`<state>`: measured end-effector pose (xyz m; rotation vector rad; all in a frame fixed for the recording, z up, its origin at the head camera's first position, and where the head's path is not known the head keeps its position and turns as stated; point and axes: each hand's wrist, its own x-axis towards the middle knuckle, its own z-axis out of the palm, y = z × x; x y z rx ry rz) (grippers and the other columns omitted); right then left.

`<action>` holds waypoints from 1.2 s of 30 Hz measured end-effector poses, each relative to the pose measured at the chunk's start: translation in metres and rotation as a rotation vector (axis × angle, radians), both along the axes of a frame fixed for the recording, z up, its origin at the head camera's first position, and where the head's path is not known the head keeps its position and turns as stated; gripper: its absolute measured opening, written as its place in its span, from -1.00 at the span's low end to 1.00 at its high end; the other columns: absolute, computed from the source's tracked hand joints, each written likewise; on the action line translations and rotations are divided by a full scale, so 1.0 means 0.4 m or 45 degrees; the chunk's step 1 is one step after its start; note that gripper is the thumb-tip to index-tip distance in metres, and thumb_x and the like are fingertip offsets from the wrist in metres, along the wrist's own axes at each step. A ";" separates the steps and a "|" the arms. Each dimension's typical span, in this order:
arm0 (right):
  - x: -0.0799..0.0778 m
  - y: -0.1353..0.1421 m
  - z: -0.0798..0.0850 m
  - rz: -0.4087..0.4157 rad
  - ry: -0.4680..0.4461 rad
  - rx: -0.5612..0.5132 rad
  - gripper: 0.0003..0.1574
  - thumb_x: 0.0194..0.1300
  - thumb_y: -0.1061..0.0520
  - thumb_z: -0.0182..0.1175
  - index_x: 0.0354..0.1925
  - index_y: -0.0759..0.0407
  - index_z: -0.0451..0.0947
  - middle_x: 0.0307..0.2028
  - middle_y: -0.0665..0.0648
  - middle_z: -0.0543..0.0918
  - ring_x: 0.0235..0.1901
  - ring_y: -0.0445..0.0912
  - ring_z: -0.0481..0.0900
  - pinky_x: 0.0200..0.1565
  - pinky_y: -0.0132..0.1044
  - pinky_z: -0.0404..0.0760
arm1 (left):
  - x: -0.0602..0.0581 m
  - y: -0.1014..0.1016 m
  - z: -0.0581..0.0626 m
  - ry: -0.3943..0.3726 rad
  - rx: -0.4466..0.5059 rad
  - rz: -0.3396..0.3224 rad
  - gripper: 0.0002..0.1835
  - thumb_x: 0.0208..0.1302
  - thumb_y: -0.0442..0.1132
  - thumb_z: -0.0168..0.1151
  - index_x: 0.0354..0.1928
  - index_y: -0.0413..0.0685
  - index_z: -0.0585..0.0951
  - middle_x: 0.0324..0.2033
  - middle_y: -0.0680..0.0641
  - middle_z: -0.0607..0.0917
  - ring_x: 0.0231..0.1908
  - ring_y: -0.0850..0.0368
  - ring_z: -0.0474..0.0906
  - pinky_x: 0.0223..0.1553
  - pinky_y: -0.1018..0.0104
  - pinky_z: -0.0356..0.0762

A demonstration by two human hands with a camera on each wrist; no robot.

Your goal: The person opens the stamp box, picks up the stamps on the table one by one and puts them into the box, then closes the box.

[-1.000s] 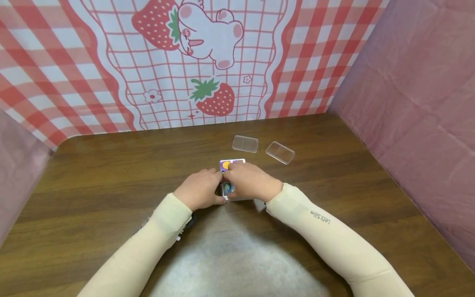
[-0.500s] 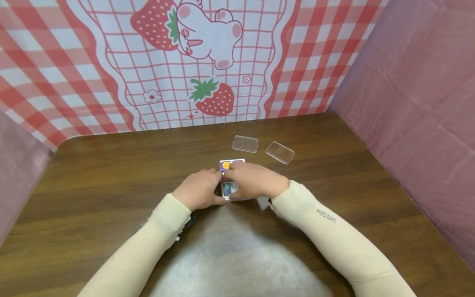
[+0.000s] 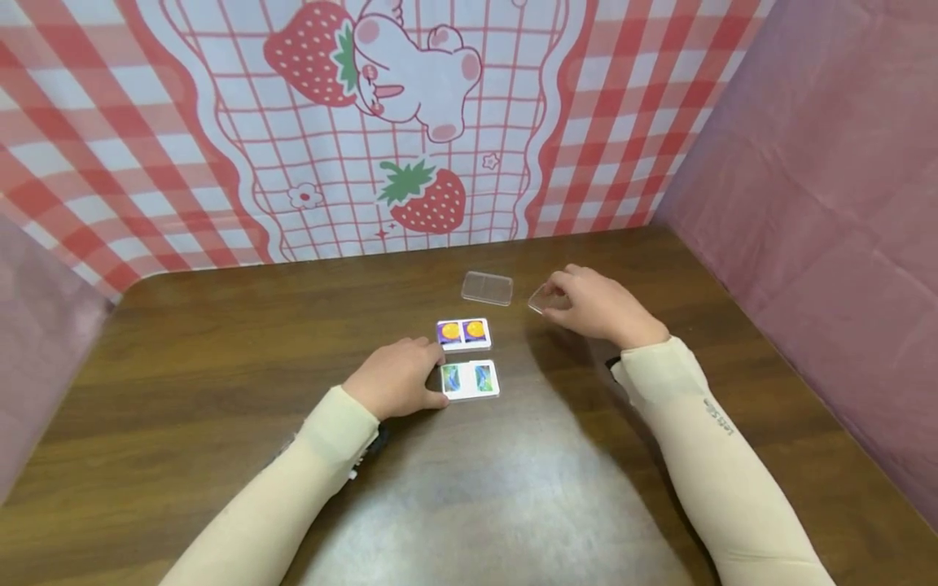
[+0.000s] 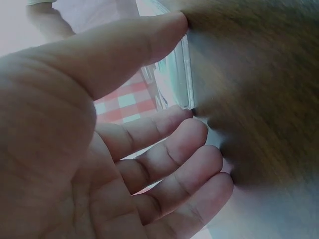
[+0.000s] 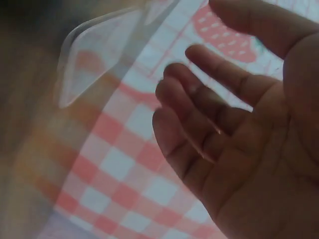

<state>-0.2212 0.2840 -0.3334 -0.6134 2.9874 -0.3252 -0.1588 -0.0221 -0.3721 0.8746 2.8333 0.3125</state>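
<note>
My left hand (image 3: 399, 378) rests on the table, thumb and forefinger at the two left corners of a flat clear case (image 3: 470, 380) with two green-and-blue pictures on white. In the left wrist view, the thumb (image 4: 167, 35) and forefinger (image 4: 174, 116) span the case's end, and the other fingertips touch the wood. Just beyond lies a second case (image 3: 463, 334) with two orange-on-purple pictures. My right hand (image 3: 597, 305) reaches over a clear plastic cover (image 3: 537, 301), hiding most of it. In the right wrist view its fingers are loosely bent, apart from the cover (image 5: 94, 59).
Another clear plastic cover (image 3: 487, 288) lies farther back on the brown wooden table (image 3: 293, 317). A red-and-white checked cloth with strawberries (image 3: 428, 199) hangs behind the table. Pink cloth (image 3: 821, 203) hangs along the right side.
My right hand has left the two picture cases, moving right and away to the right-hand clear cover. Both picture cases now show fully. The left hand stays in place.
</note>
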 end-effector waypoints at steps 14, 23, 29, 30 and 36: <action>-0.031 0.045 -0.077 -0.238 -0.107 0.054 -0.36 0.35 -0.06 0.35 0.14 0.39 0.48 0.00 0.38 0.50 -0.05 0.22 0.48 -0.07 0.15 0.52 | -0.001 -0.002 -0.006 0.008 0.011 -0.001 -0.44 0.15 0.13 0.54 0.02 -0.11 0.65 -0.16 -0.07 0.68 -0.16 0.00 0.60 -0.05 0.04 0.61; -0.024 0.043 -0.066 -0.299 -0.183 0.095 -0.38 0.33 -0.10 0.37 0.04 0.41 0.56 -0.06 0.38 0.52 -0.15 0.19 0.51 -0.14 0.12 0.53 | 0.000 -0.004 -0.003 0.012 0.031 0.000 -0.46 0.15 0.10 0.56 -0.01 -0.11 0.65 -0.18 -0.07 0.67 -0.17 -0.01 0.60 -0.06 0.04 0.61; -0.014 0.040 -0.055 -0.264 -0.197 0.119 -0.58 0.26 -0.04 0.45 -0.14 0.27 0.64 -0.18 0.24 0.57 -0.25 0.07 0.51 -0.17 0.04 0.52 | -0.001 -0.001 -0.004 0.013 0.018 0.002 -0.46 0.16 0.10 0.55 0.00 -0.11 0.64 -0.17 -0.08 0.67 -0.16 -0.03 0.60 -0.06 0.03 0.61; -0.013 0.040 -0.054 -0.263 -0.197 0.118 -0.60 0.25 -0.03 0.45 -0.16 0.26 0.64 -0.19 0.23 0.57 -0.25 0.06 0.51 -0.18 0.03 0.52 | 0.000 0.000 -0.004 0.011 0.016 0.002 -0.46 0.16 0.10 0.55 0.01 -0.12 0.64 -0.16 -0.09 0.67 -0.15 -0.03 0.60 -0.05 0.03 0.61; -0.014 0.039 -0.054 -0.262 -0.192 0.101 -0.60 0.24 -0.03 0.46 -0.17 0.26 0.65 -0.22 0.21 0.57 -0.27 0.04 0.49 -0.20 0.00 0.51 | 0.002 0.000 -0.002 0.012 0.017 0.014 -0.46 0.15 0.11 0.56 0.00 -0.11 0.65 -0.16 -0.09 0.67 -0.15 -0.03 0.61 -0.06 0.02 0.62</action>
